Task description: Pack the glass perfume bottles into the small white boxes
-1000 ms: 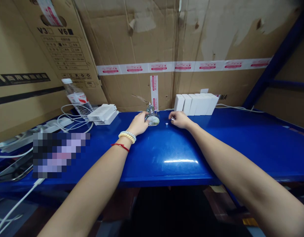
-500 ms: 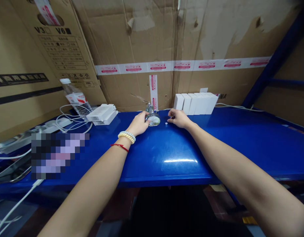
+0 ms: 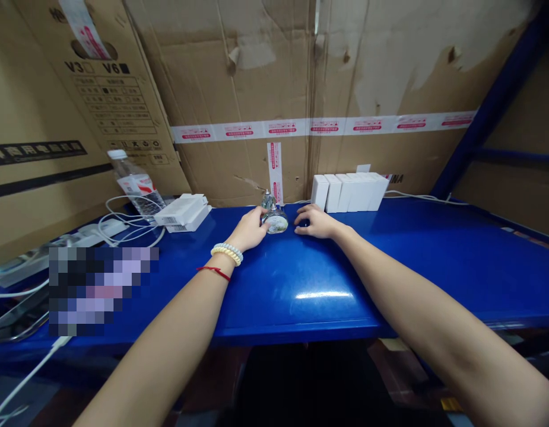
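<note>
My left hand [image 3: 253, 229] is closed on a small round clear glass perfume bottle [image 3: 278, 223] with a pale label and a narrow metal neck on top. Thumb and fingers grip its left side, and it stands upright on the blue table. Just behind it rises the top of a second glass bottle [image 3: 267, 198], partly covered by the first. To the right, my right hand [image 3: 314, 222] rests low on the tabletop with fingers curled and the tips brought towards the thumb. Whatever lies between those fingertips is hidden or too small to make out.
A row of several white boxes [image 3: 351, 193] stands behind my right hand. Left are a white carton [image 3: 183, 212], a water bottle [image 3: 143, 188], white cables, a power strip [image 3: 85, 237] and a blurred-out device [image 3: 102, 290]. Cardboard [image 3: 229, 166] backs the blue table [image 3: 274, 296].
My right hand has shifted slightly left and down, over the spot where a tiny clear piece lay; that piece no longer shows. My left hand keeps its hold on the bottle. The view tilted slightly.
</note>
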The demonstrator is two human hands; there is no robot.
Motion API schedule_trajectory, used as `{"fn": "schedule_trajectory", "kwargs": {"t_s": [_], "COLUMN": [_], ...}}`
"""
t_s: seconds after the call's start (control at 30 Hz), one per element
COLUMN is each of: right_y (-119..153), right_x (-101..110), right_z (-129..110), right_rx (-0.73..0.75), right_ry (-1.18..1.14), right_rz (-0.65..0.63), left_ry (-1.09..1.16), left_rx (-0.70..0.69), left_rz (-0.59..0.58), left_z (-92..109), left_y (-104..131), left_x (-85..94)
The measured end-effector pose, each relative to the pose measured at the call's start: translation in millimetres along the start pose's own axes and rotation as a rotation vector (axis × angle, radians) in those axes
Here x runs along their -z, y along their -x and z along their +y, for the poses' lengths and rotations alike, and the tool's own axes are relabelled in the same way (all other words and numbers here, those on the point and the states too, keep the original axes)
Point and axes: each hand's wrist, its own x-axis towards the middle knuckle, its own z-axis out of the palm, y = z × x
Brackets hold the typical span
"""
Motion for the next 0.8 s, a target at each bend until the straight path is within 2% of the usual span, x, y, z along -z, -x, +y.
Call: {"fn": "schedule_trajectory", "kwargs": {"t_s": [0.07,0.17,0.27,0.37,0.6,0.8], "right_y": [-0.3,0.4,1.3,0.5,-5.2,-2.7], "right_x": [0.2,4.7,11.6,15.1,14.2,15.4], "right_z": [-0.2,-5.5,-15.7,-24.2,-30.8,-40.4], "right_rx": [-0.003,0.006,-0.043,-0.043,0.016,0.018], "right_ry": [0.010,-0.040,-0.205,-0.430,-0.815,-0.983], "right_rz": [0.010,0.163,0.353,0.435,0.420,0.282], "left_ry": [0.002,0.028,0.064,0.125,0.155,0.118], "left_rx": [-0.001,-0.009,-0.036,-0.094,-0.191,-0.256], "left_rz": [0.002,0.003,-0.024,-0.075,-0.120,-0.108], "left_z": [-0.5,-0.6,0.8,3.8,12.4,15.6], "left_y": [-0.3,0.1,1.9,4.4,9.8,11.1], "left_x": [0.0,0.7,1.7,1.8,2.5,1.4]}}
